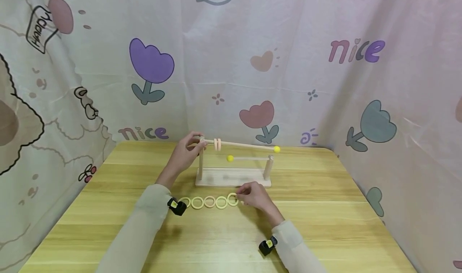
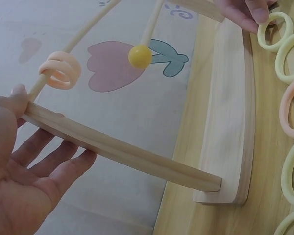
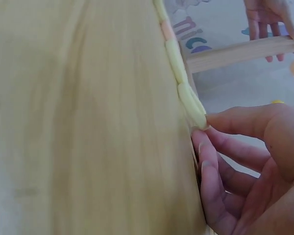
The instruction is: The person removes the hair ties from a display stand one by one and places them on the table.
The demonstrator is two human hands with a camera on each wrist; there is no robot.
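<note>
A wooden stand [image 1: 213, 181] has a post at each end, each bearing a dowel tipped with a yellow ball. My left hand [image 1: 183, 154] holds the top of the left post [image 2: 127, 147], thumb at the dowel's root and fingers behind the post. Two peach rings [image 2: 61, 68] hang on that upper dowel [image 1: 247, 145]. In front of the base, my right hand [image 1: 257, 196] pinches a pale yellow ring [image 3: 190, 100] at the right end of a row. This ring seems to touch its neighbour; its right edge is hidden by the fingertips.
Several more rings lie in a row leftward on the wooden table [image 1: 216, 241], mostly pale yellow, with one pink ring [image 1: 205, 202] among them. The lower dowel [image 1: 250, 158] points left from the right post [image 1: 268, 168]. A patterned cloth [image 1: 216, 64] hangs behind the table.
</note>
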